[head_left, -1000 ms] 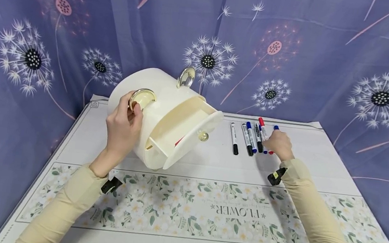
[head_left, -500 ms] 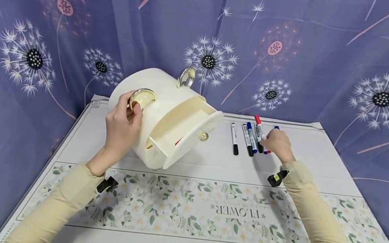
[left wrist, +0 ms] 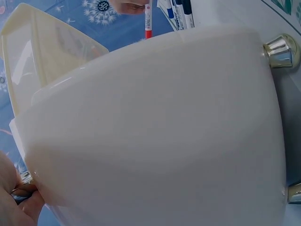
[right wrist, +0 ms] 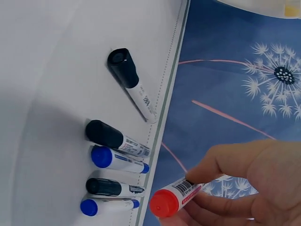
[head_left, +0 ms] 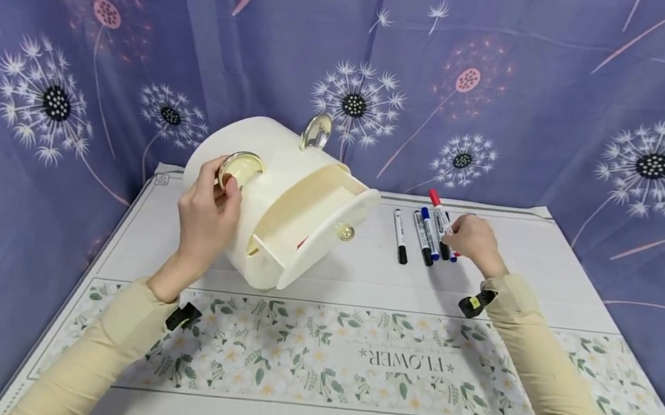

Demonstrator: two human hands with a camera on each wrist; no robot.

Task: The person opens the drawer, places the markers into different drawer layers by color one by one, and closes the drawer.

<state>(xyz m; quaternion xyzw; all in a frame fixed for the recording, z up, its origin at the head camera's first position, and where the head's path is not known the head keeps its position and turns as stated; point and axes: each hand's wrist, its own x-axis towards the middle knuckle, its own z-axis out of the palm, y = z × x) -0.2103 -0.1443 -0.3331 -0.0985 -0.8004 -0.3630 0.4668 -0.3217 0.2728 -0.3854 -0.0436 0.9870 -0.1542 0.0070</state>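
My left hand (head_left: 209, 216) grips the gold-rimmed ear (head_left: 241, 170) on top of a rounded white storage box (head_left: 278, 138), which tilts. The box's drawer (head_left: 320, 227) is pulled out, and a bit of red shows inside it. In the left wrist view my fingers (left wrist: 30, 209) pinch the ear at the lower left. My right hand (head_left: 474, 240) pinches a red-capped whiteboard marker (right wrist: 176, 195) between thumb and fingers, red cap pointing away from the palm. It is raised beside several black and blue markers (head_left: 422, 236) lying on the white table.
One black-capped marker (head_left: 401, 237) lies a little apart, left of the group. A gold knob (head_left: 345, 231) sticks out from the drawer front. A floral printed band (head_left: 290, 351) crosses the white table mat, and a purple dandelion curtain (head_left: 542, 122) hangs behind.
My right hand has lifted the red marker and shifted it slightly left over the other markers. My left hand keeps its grip on the ear, and the box stays tilted.
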